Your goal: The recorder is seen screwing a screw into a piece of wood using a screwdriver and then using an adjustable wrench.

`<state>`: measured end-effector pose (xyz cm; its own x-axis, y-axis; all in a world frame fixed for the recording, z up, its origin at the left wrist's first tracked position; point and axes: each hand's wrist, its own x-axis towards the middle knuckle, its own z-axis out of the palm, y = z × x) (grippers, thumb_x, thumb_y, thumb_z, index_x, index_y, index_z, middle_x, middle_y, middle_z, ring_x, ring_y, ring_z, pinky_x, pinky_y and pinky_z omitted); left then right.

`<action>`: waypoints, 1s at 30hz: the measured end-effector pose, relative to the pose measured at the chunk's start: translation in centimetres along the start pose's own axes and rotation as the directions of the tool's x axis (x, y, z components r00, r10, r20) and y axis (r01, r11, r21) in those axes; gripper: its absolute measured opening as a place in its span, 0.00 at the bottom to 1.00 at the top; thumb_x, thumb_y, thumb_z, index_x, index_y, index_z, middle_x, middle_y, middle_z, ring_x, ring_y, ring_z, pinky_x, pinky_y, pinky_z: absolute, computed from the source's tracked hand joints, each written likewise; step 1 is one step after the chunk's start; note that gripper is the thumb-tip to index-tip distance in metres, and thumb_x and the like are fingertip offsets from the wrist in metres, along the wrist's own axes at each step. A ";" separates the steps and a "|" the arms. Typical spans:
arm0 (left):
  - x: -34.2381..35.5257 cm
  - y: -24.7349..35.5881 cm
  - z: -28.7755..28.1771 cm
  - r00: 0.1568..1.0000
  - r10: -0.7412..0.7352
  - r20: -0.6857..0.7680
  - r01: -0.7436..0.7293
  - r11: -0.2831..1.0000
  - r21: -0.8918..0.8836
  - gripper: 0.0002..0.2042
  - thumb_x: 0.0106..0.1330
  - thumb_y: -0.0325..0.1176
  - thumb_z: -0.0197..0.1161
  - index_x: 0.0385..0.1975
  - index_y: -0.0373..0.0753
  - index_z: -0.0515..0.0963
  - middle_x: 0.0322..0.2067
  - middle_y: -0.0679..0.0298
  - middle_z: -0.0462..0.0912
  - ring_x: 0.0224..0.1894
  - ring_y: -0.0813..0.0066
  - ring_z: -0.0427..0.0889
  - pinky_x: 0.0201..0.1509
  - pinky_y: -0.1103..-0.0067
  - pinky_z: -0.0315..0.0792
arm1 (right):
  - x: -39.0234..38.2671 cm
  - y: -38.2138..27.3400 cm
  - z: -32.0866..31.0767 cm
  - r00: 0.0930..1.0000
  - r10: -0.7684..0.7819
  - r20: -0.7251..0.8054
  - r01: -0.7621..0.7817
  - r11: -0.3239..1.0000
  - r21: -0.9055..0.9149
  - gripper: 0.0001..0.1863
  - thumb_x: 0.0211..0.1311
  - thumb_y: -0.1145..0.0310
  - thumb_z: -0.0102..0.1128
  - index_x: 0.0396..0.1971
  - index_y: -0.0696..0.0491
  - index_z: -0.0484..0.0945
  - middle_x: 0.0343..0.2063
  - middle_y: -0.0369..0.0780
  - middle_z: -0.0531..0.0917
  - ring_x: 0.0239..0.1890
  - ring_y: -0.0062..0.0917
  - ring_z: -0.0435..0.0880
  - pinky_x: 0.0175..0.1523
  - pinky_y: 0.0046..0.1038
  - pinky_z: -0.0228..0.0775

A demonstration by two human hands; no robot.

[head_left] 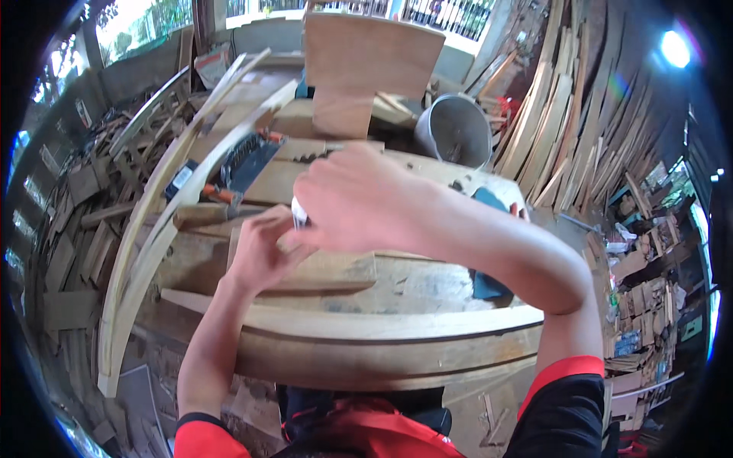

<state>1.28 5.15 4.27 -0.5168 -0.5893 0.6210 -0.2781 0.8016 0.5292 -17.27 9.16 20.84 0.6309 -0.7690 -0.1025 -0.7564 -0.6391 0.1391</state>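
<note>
My two hands meet above the middle of the workbench. Between them a small white object [298, 211] with a dark patch on it shows only in part. My left hand [267, 248] is closed around its lower side. From above, my right hand [347, 200] is closed over it, the forearm reaching across from the right; its fingertips are hidden. Beneath my hands lies a flat light wooden board [328, 269]. Closer to me, a long curved pale wooden strip [397, 322] rests along the bench's near edge.
Two long curved wooden strips [172, 210] lie at the left. Beside them are a handsaw [256, 164] and an orange-and-black tool [217, 194]. A grey bucket [456, 130] stands behind, next to an upright brown panel [370, 65]. Stacked planks [561, 99] lean at the right.
</note>
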 end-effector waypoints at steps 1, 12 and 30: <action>0.0 0.1 0.3 1.000 -0.011 -0.010 0.011 0.998 -0.059 0.13 0.55 0.33 0.78 0.39 0.38 0.85 0.35 0.56 0.86 0.37 0.54 0.86 0.42 0.69 0.79 | 0.1 0.2 -0.2 0.999 -0.042 0.027 0.042 0.999 -0.016 0.22 0.67 0.51 0.63 0.32 0.59 0.83 0.24 0.47 0.86 0.33 0.46 0.87 0.39 0.44 0.79; 0.5 0.9 0.1 0.991 0.004 -0.135 0.004 0.998 0.057 0.13 0.56 0.36 0.79 0.32 0.37 0.81 0.32 0.63 0.86 0.32 0.63 0.86 0.35 0.72 0.78 | 0.5 0.3 -0.4 0.998 -0.022 0.060 0.024 0.999 -0.042 0.23 0.69 0.49 0.62 0.36 0.59 0.82 0.22 0.49 0.84 0.31 0.47 0.87 0.39 0.42 0.78; -0.4 0.0 0.3 0.997 -0.022 -0.071 0.021 1.000 -0.004 0.13 0.58 0.39 0.78 0.31 0.38 0.81 0.26 0.62 0.82 0.28 0.65 0.83 0.32 0.72 0.75 | 0.1 1.0 0.0 0.989 -0.146 -0.003 0.146 0.987 0.065 0.24 0.73 0.50 0.58 0.39 0.60 0.78 0.26 0.50 0.84 0.36 0.48 0.86 0.41 0.45 0.76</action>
<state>1.19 5.41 3.83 -0.4518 -0.6121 0.6489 -0.2857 0.7884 0.5448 -17.94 8.50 20.99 0.7351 -0.6675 -0.1184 -0.6659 -0.7437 0.0583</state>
